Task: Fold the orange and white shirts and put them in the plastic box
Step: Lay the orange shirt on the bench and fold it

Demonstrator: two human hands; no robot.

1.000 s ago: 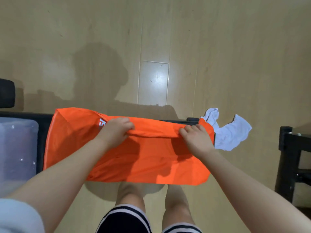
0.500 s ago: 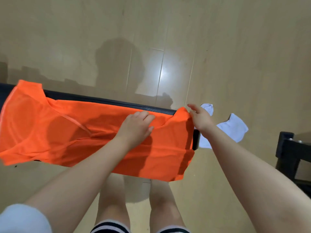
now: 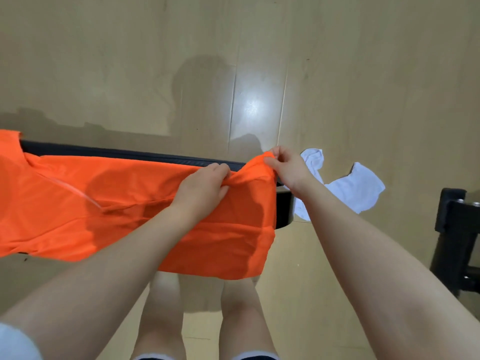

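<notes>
Orange shirt [image 3: 124, 203]: far corner now pinched by right hand [image 3: 288, 168] at 1 o'clock; previously flat left hand [image 3: 202, 189] now bunched on fabric.

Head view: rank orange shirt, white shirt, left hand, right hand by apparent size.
1. orange shirt
2. white shirt, partly hidden behind the right arm
3. left hand and right hand: look alike, no ranking.

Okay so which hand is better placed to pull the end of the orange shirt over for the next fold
Probably the right hand. It already pinches the orange shirt at its far end corner, raised off the black bench. The left hand grips mid-cloth beside it, better suited to hold the fabric down.
</notes>
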